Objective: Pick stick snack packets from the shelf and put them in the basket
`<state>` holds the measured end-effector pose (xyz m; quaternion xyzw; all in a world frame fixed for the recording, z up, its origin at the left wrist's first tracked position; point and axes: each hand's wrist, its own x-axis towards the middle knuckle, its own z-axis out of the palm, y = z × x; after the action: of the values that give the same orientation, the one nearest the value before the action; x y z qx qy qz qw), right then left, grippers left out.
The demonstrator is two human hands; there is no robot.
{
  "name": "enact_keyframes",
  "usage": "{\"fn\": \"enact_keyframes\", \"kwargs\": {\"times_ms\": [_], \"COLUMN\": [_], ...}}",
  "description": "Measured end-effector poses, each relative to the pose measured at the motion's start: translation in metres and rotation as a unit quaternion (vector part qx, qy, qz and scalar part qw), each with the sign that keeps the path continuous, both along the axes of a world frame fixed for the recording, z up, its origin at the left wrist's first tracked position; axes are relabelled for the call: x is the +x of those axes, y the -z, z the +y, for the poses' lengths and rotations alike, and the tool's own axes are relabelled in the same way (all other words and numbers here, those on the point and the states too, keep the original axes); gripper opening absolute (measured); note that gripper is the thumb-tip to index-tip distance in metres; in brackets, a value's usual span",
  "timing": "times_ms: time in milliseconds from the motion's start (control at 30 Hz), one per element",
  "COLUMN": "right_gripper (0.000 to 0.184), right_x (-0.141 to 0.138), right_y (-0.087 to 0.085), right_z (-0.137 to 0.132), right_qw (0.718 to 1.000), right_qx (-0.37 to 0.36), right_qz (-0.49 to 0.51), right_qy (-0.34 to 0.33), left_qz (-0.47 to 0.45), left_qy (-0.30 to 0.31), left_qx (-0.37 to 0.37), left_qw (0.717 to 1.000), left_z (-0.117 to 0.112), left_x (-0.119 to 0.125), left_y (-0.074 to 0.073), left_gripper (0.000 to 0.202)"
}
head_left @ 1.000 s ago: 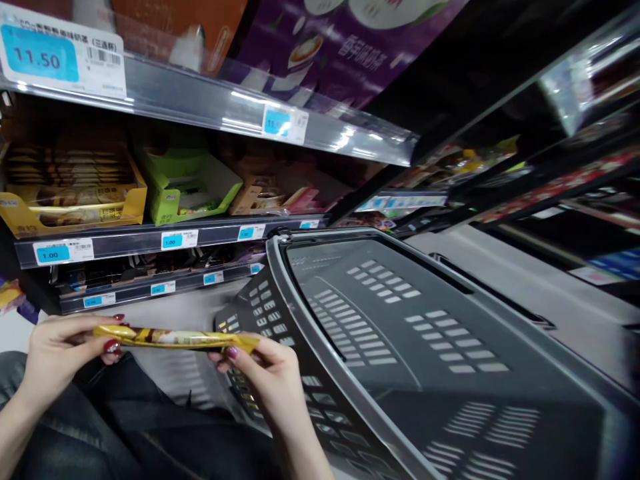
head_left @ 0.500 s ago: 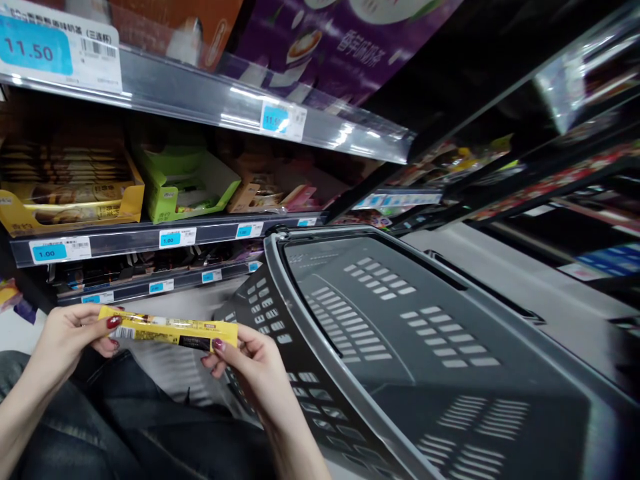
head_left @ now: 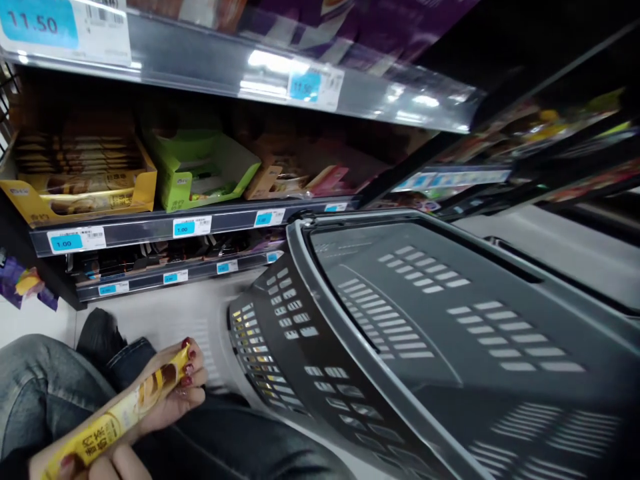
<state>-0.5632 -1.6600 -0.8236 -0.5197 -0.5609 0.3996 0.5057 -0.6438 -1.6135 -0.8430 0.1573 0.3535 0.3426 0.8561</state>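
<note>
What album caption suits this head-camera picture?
Left hand and right hand hold a yellow packet beside a gray basket, near stocked shelves.

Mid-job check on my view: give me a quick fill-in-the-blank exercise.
1. The held packet is mainly ____ in colour.
2. In the picture, the basket is to the packet's ____.
3. The price tag below the yellow box reads ____.

Missing words: yellow; right; 1.00

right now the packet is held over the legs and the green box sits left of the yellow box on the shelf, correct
Not quite: the head view shows the green box right of the yellow box on the shelf. The packet is held over the legs.
</note>
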Motion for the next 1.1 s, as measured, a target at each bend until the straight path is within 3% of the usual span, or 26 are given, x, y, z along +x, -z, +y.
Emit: {"fn": "enact_keyframes", "kwargs": {"times_ms": [100,167,333,467,600,767,833,933,1000,1100], "right_gripper": [0.018,0.018,0.021,0.017,0.018,0.007,0.012,0.018,0.020,0.026], "right_x": [0.015,0.017,-0.008,-0.031,-0.012,0.038,0.049,0.056,0.056,0.050], "right_y": [0.015,0.019,0.002,-0.021,-0.042,-0.057,-0.058,-0.051,-0.044,-0.034], "right_z": [0.003,0.000,-0.006,-0.018,-0.028,-0.009,0.002,0.012,0.014,0.017], "right_qw": [0.998,0.998,0.999,0.995,0.991,0.956,0.940,0.944,0.944,0.946], "right_qx": [-0.035,-0.039,0.006,0.040,0.068,0.083,0.067,0.039,0.037,0.074], "right_qz": [0.050,0.049,-0.050,-0.094,-0.093,-0.015,0.038,0.077,0.108,0.149], "right_qy": [-0.012,-0.015,0.008,0.020,0.068,0.282,0.331,0.318,0.309,0.277], "left_qz": [-0.075,-0.092,-0.108,-0.091,-0.053,0.055,0.114,0.151,0.161,0.157], "left_qy": [0.063,0.067,0.069,-0.012,-0.136,-0.219,-0.231,-0.249,-0.251,-0.210], "left_qx": [-0.074,-0.090,-0.097,-0.049,0.010,0.097,0.157,0.216,0.216,0.150], "left_qw": [0.992,0.989,0.987,0.995,0.989,0.969,0.953,0.932,0.930,0.953], "left_z": [-0.004,-0.005,-0.005,0.007,0.025,0.036,0.037,0.038,0.038,0.034], "left_x": [-0.004,-0.006,-0.007,-0.007,-0.009,-0.026,-0.035,-0.045,-0.046,-0.039], "left_y": [0.000,0.000,-0.001,0.000,-0.001,-0.014,-0.021,-0.029,-0.031,-0.028], "left_gripper": [0.023,0.027,0.024,0.015,0.019,0.019,0.017,0.016,0.016,0.019]}}
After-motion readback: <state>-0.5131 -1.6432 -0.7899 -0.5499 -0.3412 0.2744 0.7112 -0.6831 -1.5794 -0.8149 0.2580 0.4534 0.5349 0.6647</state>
